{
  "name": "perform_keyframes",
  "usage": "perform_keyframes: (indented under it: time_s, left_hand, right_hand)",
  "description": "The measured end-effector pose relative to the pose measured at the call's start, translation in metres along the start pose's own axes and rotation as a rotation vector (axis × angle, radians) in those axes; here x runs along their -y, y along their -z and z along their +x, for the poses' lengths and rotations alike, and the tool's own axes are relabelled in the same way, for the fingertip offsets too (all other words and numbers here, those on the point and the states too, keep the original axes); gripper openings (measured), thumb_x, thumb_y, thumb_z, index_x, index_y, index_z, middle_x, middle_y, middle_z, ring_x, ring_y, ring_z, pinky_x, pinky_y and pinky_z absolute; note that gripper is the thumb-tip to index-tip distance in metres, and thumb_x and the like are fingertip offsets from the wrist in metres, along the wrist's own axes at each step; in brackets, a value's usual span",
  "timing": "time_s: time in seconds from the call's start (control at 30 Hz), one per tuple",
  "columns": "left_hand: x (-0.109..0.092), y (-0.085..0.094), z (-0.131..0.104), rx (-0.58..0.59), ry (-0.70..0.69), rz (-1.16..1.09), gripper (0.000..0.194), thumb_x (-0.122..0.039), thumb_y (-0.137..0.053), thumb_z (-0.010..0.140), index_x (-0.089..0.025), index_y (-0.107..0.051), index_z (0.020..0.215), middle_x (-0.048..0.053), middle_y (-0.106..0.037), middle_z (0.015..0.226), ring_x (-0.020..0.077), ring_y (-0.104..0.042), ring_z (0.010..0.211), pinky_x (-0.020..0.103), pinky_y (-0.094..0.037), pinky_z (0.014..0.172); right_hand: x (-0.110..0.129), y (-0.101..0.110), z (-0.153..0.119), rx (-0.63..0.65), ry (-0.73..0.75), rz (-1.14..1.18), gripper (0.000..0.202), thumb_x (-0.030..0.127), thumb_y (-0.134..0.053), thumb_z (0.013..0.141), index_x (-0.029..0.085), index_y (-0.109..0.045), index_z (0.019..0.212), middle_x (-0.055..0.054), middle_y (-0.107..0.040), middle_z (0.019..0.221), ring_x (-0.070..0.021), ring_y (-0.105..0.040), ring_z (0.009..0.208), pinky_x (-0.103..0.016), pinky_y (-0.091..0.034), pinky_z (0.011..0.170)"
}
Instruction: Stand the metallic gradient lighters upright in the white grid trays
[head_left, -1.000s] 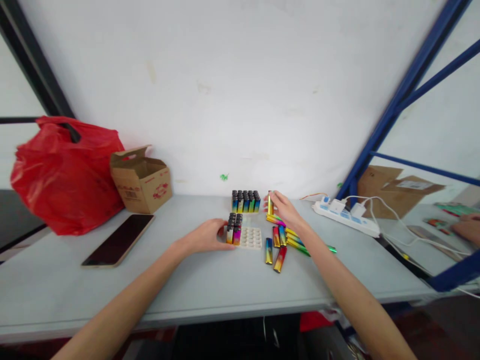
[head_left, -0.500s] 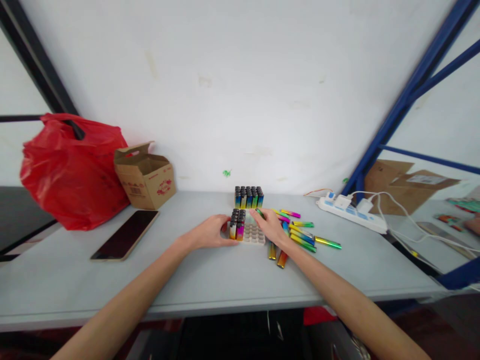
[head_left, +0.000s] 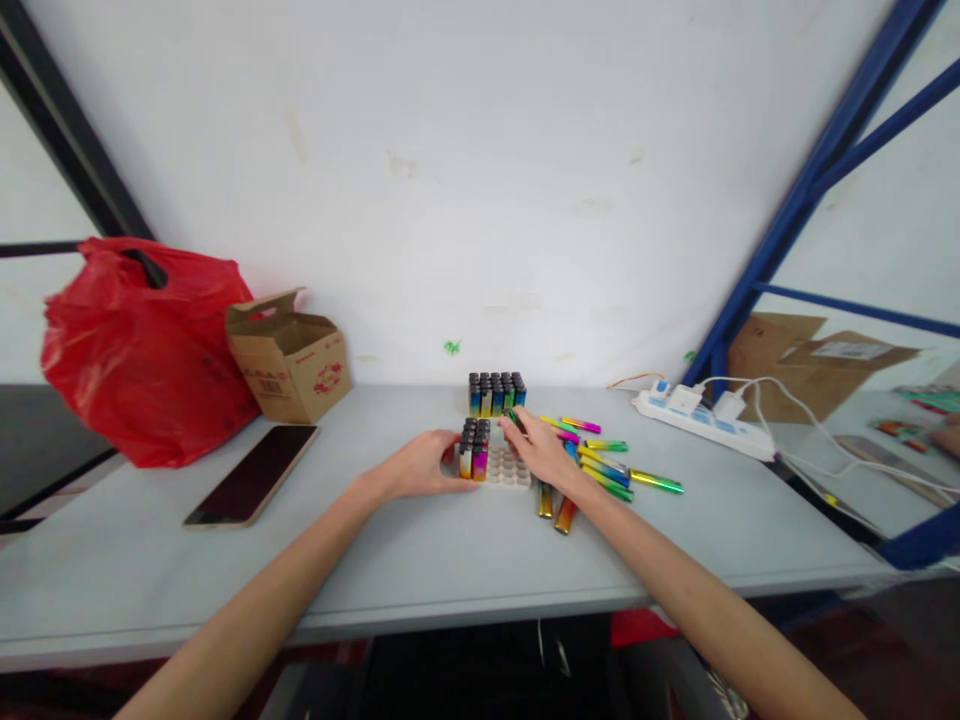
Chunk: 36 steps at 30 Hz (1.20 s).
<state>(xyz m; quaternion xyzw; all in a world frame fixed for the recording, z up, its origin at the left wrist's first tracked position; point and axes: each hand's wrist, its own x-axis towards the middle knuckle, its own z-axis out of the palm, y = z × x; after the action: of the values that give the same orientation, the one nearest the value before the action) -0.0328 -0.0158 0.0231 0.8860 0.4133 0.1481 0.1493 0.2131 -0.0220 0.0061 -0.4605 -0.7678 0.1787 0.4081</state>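
A pale tray (head_left: 508,468) with round holes lies in front of me. Its left part bears upright lighters (head_left: 472,450) with black tops, in two columns. My left hand (head_left: 431,462) is closed around the tray's left side, thumb along the front corner and fingers at the lighters. Over the tray's back right part, my right hand (head_left: 538,447) pinches a green lighter (head_left: 511,414), mostly hidden by the fingers. Right of the tray, under and beside my right wrist, several shiny coloured lighters (head_left: 606,472) lie loose. Behind it stands a block of upright lighters (head_left: 497,397).
At left are a phone (head_left: 253,475), an open cardboard box (head_left: 304,365) and a red plastic bag (head_left: 146,350). A white power strip (head_left: 701,425) with plugs and cables lies at right, near a blue metal frame (head_left: 787,220). A white wall (head_left: 480,200) closes the back.
My right hand has shifted slightly up and back with the green lighter. My left hand stays on the tray. The view has tilted very slightly.
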Motion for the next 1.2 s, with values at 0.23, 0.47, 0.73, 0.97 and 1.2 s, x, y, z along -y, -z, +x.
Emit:
perform_keyframes:
  time_s: [0.23,0.47,0.73,0.97,1.2]
  left_hand:
    - [0.001,0.0,0.0,0.005,-0.003,0.015,0.057,-0.071,-0.073,0.074,-0.019,-0.065,0.095,0.006,-0.071,0.09,0.0239,-0.065,0.077,0.032,-0.046,0.071]
    - [0.001,0.0,0.0,-0.001,-0.005,-0.01,0.056,-0.069,-0.074,0.073,-0.019,-0.067,0.097,0.006,-0.072,0.09,0.0247,-0.065,0.078,0.033,-0.047,0.072]
    - [0.002,-0.001,0.0,-0.007,-0.002,-0.005,0.057,-0.07,-0.074,0.073,-0.018,-0.066,0.097,0.006,-0.071,0.09,0.0245,-0.064,0.077,0.033,-0.046,0.07]
    - [-0.001,0.001,-0.001,0.0,-0.001,-0.014,0.051,-0.065,-0.073,0.075,-0.019,-0.065,0.095,0.004,-0.071,0.088,0.0224,-0.063,0.075,0.032,-0.045,0.069]
    - [0.0,0.001,0.0,0.008,0.004,0.021,0.055,-0.072,-0.072,0.075,-0.019,-0.063,0.09,0.005,-0.069,0.086,0.022,-0.06,0.073,0.032,-0.043,0.066]
  right_hand:
    - [-0.007,0.001,0.002,0.092,0.107,-0.197,0.046,0.057,-0.033,0.111,0.025,-0.047,0.081,-0.002,-0.06,0.078,-0.0208,-0.059,0.077,-0.032,-0.042,0.076]
    - [-0.019,-0.002,0.005,0.087,0.147,-0.246,0.038,0.049,-0.038,0.112,0.023,-0.051,0.087,-0.005,-0.063,0.084,-0.0221,-0.061,0.081,-0.033,-0.045,0.077]
    - [-0.021,-0.004,0.003,0.195,0.266,-0.386,0.022,0.037,-0.054,0.108,0.019,-0.06,0.097,-0.011,-0.065,0.102,-0.0255,-0.063,0.098,-0.038,-0.052,0.09]
    - [-0.023,0.026,0.0,0.193,0.23,-0.408,0.03,0.038,-0.042,0.112,0.018,-0.065,0.119,-0.011,-0.069,0.115,-0.0241,-0.063,0.111,-0.038,-0.048,0.102]
    - [-0.076,0.087,-0.007,0.061,-0.19,-0.707,0.03,0.018,-0.052,0.103,0.017,-0.067,0.129,-0.017,-0.067,0.131,-0.0291,-0.062,0.119,-0.039,-0.048,0.1]
